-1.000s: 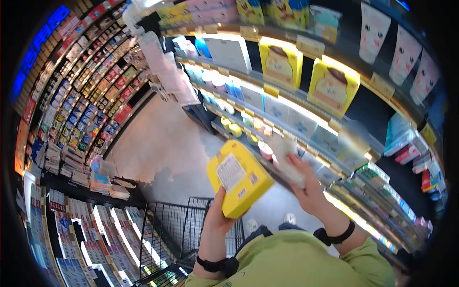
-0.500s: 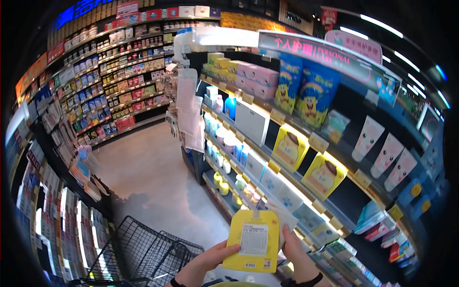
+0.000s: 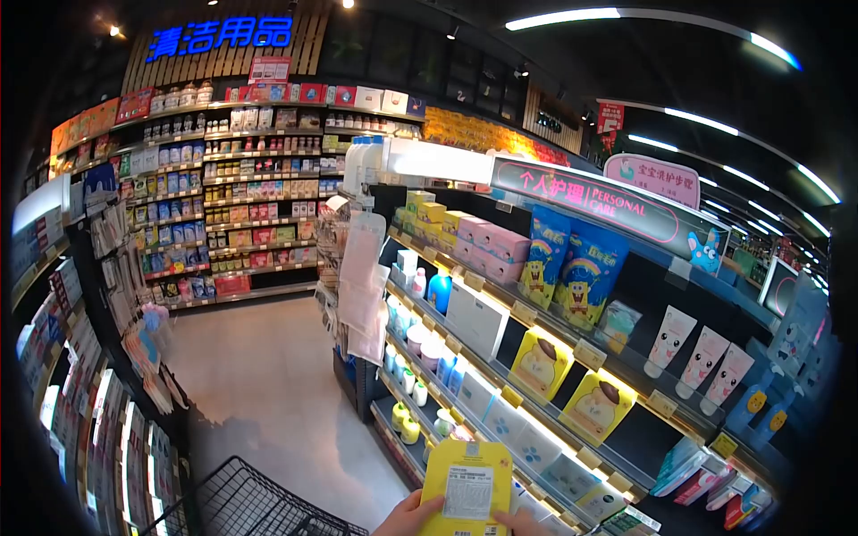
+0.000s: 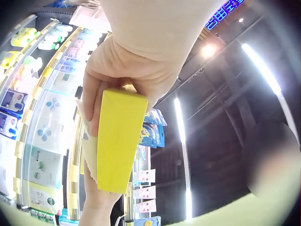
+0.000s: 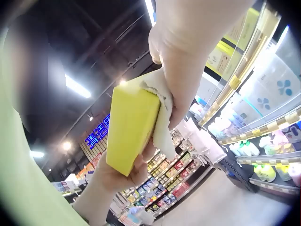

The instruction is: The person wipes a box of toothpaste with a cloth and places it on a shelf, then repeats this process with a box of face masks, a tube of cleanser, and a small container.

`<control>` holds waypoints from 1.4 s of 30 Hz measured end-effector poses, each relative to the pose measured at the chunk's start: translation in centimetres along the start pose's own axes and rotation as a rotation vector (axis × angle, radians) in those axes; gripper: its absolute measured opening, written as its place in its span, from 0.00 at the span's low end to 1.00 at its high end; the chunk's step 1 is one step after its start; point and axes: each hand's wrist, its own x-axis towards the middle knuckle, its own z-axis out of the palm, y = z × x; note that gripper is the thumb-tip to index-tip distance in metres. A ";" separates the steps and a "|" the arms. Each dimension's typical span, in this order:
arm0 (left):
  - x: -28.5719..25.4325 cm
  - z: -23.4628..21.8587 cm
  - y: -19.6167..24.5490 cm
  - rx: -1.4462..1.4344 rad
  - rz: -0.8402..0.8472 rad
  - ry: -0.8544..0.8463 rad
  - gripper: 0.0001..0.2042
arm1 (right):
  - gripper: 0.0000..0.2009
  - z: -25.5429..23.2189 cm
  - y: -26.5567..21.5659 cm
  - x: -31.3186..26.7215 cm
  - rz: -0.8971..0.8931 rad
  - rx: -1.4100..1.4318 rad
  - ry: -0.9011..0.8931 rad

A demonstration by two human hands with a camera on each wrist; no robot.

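Note:
Low in the head view, a yellow box (image 3: 468, 509) with a white label stands upright between both hands. My left hand (image 3: 407, 516) grips its left side, thumb on the labelled face. In the left wrist view the left hand (image 4: 134, 63) curls round the box (image 4: 121, 141), whose plain yellow narrow side faces the camera. At the other side, my right hand (image 5: 181, 70) holds a crumpled white tissue (image 5: 163, 136) with a ragged edge against the box (image 5: 131, 127). The right fingers are partly hidden behind the tissue.
A black wire cart (image 3: 255, 505) stands at lower left. Lit shelves on the right carry two yellow boxes with a cartoon character (image 3: 599, 406), white boxes and bottles. Pale tubes (image 3: 706, 357) stand farther right. The aisle floor (image 3: 259, 375) runs to a stocked back wall.
The head view has lifted from the hands toward the aisle. The box has turned from tilted to upright, label facing me. The right hand with the tissue has come up against the box.

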 end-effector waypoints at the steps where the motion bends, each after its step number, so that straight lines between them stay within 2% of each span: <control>1: 0.5 -0.5 -0.4 0.032 0.016 0.003 0.21 | 0.21 -0.3 0.4 0.3 -0.005 0.003 -0.004; 3: 0.7 -0.9 -0.7 0.069 0.028 0.008 0.22 | 0.22 -0.3 0.9 0.2 0.026 0.009 0.037; 5: 0.2 -0.4 -0.4 0.587 0.228 0.289 0.25 | 0.23 0.2 1.1 0.5 0.010 0.038 0.081; 6: -0.5 -0.2 0.7 0.759 0.336 0.306 0.29 | 0.23 1.4 0.4 0.1 -0.060 -0.125 0.138; 7: -1.0 0.0 0.9 0.769 0.333 0.305 0.29 | 0.23 2.5 -0.2 -0.2 -0.129 -0.287 0.196; 8: -1.3 0.4 1.0 0.851 0.394 0.248 0.30 | 0.23 3.5 -0.2 -0.3 -0.270 -0.292 0.169; 9: -1.5 0.9 0.8 0.931 0.453 0.188 0.32 | 0.23 4.3 0.0 -0.2 -0.266 -0.283 0.172; 10: -1.3 1.3 0.4 0.937 0.446 0.183 0.32 | 0.23 5.0 0.3 -0.2 -0.436 -0.379 0.131; 11: -1.0 1.8 -0.1 0.707 0.444 0.113 0.36 | 0.22 5.8 0.4 -0.2 -0.605 -0.476 0.091; 12: -0.8 2.1 -0.7 0.478 0.436 0.047 0.39 | 0.23 7.2 -0.2 -1.1 -0.635 -0.526 0.010; 13: -1.5 3.1 1.1 0.250 0.422 -0.016 0.43 | 0.23 7.1 -0.2 -1.1 -0.628 -0.517 0.014; 14: -2.8 3.6 3.1 0.106 0.271 -0.012 0.43 | 0.24 6.8 -0.2 -1.0 -0.461 -0.658 0.001; 15: -2.5 2.4 2.2 0.108 0.263 -0.009 0.43 | 0.25 6.5 -0.2 -1.0 -0.291 -0.797 -0.016; 16: -1.5 0.6 0.6 0.014 0.236 -0.033 0.41 | 0.25 6.6 0.0 -1.3 -0.288 -0.797 -0.018; 18: -0.9 0.1 0.5 -0.185 0.209 -0.009 0.35 | 0.25 7.7 0.5 -2.2 -0.625 -0.954 -0.067; 19: -1.2 0.3 1.2 -0.178 0.212 0.004 0.35 | 0.25 8.0 0.9 -2.4 -0.791 -1.015 -0.092; 21: -1.9 0.4 2.1 -0.184 0.036 0.082 0.32 | 0.27 7.2 0.7 -2.2 -0.774 -1.057 -0.166; 22: -1.9 0.1 2.0 -0.176 0.032 0.099 0.32 | 0.27 6.8 0.4 -2.0 -0.771 -1.185 -0.183; 24: -1.7 -0.1 2.0 -0.154 0.006 -0.012 0.32 | 0.28 5.7 -0.2 -1.2 -0.768 -1.359 -0.210; 25: -1.9 0.1 1.9 -0.152 -0.003 -0.001 0.32 | 0.27 5.0 -0.3 -0.6 -0.793 -1.287 -0.185; 27: -2.2 1.9 3.8 -0.005 0.053 -0.199 0.32 | 0.26 4.0 -1.3 0.2 -0.826 -1.160 -0.121; 28: -2.4 2.5 4.4 -0.031 0.074 -0.299 0.31 | 0.26 4.3 -2.0 0.0 -0.821 -1.155 -0.123; 30: -2.4 3.2 3.6 -0.008 0.115 -0.318 0.29 | 0.23 5.0 -3.7 -1.1 -1.142 -1.464 0.057; 32: -2.5 3.3 2.7 0.015 0.156 -0.342 0.27 | 0.23 5.4 -4.7 -2.3 -1.167 -1.488 -0.003; 33: -2.5 3.1 2.2 0.162 0.122 -0.321 0.25 | 0.22 5.5 -4.8 -2.7 -1.194 -1.516 -0.066; 34: -2.5 3.1 1.9 0.309 0.088 -0.300 0.23 | 0.24 5.3 -4.7 -2.7 -1.156 -1.413 -0.136; 37: -2.8 3.3 1.3 0.481 0.063 -0.220 0.19 | 0.21 4.1 -5.4 -2.8 -1.090 -1.282 -0.179; 38: -2.8 3.2 1.0 0.485 0.059 -0.221 0.19 | 0.21 3.4 -5.6 -2.7 -1.089 -1.277 -0.176; 40: -2.8 2.9 0.7 0.450 0.170 -0.259 0.19 | 0.20 1.8 -6.1 -2.3 -1.015 -1.166 -0.066; 42: -3.0 3.1 1.0 0.451 0.185 -0.287 0.20 | 0.19 0.8 -6.8 -2.8 -1.019 -1.202 -0.045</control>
